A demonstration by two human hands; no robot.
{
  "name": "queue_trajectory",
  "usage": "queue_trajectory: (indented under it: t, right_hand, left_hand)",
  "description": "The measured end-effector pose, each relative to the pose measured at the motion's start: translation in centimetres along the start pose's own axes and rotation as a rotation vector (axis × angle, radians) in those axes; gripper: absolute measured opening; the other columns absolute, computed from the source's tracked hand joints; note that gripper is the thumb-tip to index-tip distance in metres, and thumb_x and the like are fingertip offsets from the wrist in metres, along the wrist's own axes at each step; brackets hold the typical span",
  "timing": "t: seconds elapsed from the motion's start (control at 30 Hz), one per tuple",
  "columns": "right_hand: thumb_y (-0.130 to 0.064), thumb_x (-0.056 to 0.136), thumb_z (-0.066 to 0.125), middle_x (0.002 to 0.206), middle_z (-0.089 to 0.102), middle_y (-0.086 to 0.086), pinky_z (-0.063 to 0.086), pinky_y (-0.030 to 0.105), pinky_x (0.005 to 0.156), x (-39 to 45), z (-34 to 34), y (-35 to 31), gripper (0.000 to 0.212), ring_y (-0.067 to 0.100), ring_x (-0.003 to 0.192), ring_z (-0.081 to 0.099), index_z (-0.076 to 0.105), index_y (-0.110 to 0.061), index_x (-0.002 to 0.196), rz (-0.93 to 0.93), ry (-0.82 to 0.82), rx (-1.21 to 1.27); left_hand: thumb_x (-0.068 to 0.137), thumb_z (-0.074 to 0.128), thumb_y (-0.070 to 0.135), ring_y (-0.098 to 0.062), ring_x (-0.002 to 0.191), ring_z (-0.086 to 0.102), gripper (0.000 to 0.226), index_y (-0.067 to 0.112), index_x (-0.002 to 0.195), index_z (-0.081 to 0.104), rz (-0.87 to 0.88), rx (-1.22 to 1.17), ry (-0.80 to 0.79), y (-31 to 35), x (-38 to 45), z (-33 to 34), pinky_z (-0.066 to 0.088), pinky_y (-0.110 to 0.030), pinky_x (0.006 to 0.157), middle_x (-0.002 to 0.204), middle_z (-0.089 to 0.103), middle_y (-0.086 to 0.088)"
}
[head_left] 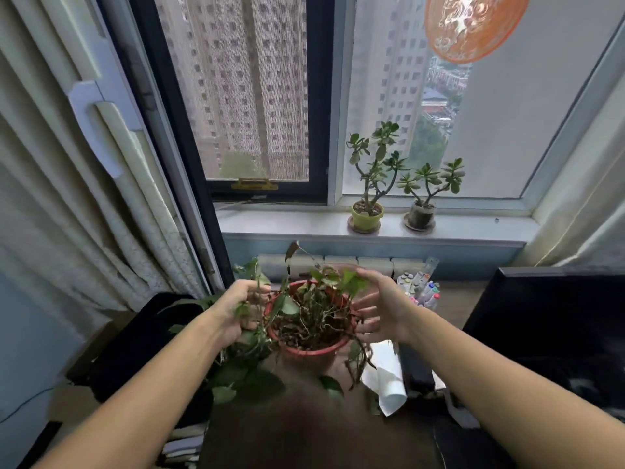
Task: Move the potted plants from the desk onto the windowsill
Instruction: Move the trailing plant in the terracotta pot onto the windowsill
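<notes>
— Both forearms are reaching in over the bench point(304, 421); the left hand point(241, 309) is curling loosely into the vines, the right hand point(378, 311) spreading its fingers point(363, 313) wide, gripping nothing.

— Why either side?

— Probably to cradle the red pot point(309, 350), sitting on the bench. Two plants point(392, 198) are already sitting on the windowsill point(277, 221).

I see two bare forearms coming in from five and seven o'clock. No sleeves reach them. Left hand point(236, 308) and right hand point(382, 308) wear nothing.
</notes>
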State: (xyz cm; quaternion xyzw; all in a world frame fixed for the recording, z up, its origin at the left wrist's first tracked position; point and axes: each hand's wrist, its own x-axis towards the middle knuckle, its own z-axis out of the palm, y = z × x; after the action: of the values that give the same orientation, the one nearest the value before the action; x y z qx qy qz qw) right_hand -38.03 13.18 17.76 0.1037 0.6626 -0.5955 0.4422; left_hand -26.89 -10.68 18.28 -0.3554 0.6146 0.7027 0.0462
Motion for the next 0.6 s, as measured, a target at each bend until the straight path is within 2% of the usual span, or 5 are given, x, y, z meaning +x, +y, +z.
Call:
queue_trajectory:
  t: [0.1,0.23,0.3,0.4,0.6]
  right_hand:
    - [-0.066,0.079,0.055,0.106,0.062,0.016,0.051,0.038,0.076,-0.9,-1.1,-2.7,0.077,0.03,0.086,0.061,0.061,0.0,0.117,-0.069,0.008,-0.033]
    - [-0.07,0.075,0.054,0.112,0.062,0.017,0.048,0.038,0.082,-1.4,-2.1,-6.2,0.083,0.03,0.094,0.059,0.061,0.002,0.117,-0.103,0.028,-0.041]
    - [-0.07,0.075,0.054,0.11,0.06,0.016,0.046,0.038,0.082,-1.4,-2.2,-7.6,0.079,0.029,0.095,0.056,0.061,0.001,0.11,-0.127,0.065,-0.018]
    - [-0.067,0.075,0.054,0.103,0.058,0.015,0.046,0.039,0.088,-1.3,-2.4,-9.5,0.071,0.029,0.095,0.053,0.061,-0.001,0.099,-0.144,0.085,0.019]
    - [-0.064,0.077,0.054,0.103,0.061,0.015,0.05,0.038,0.082,1.0,-2.9,-12.5,0.074,0.028,0.092,0.058,0.059,0.001,0.11,-0.138,0.065,0.054]
  left_hand:
    - [0.083,0.056,0.021,-0.015,0.054,0.045,0.013,0.015,0.072,0.06,0.094,-0.018,-0.023,2.5,-0.5,1.2,0.03,-0.028,0.054,0.069,0.057,-0.003]
    - [0.08,0.059,0.025,-0.017,0.059,0.043,0.009,0.016,0.077,0.059,0.141,0.004,-0.023,5.5,-0.2,2.8,0.034,-0.03,0.055,0.074,0.055,-0.004]
    - [0.075,0.062,0.029,-0.016,0.057,0.042,0.013,0.018,0.079,0.058,0.136,0.008,-0.043,7.0,0.3,3.4,0.035,-0.027,0.052,0.073,0.053,-0.003]
    - [0.066,0.066,0.034,-0.019,0.059,0.045,0.025,0.016,0.082,0.06,0.115,0.03,-0.004,9.2,1.3,4.2,0.037,-0.029,0.057,0.073,0.057,-0.005]
    - [0.08,0.054,0.02,-0.018,0.057,0.045,0.009,0.011,0.077,0.053,0.19,0.044,0.059,12.8,3.6,7.3,0.035,-0.026,0.049,0.073,0.051,-0.005]
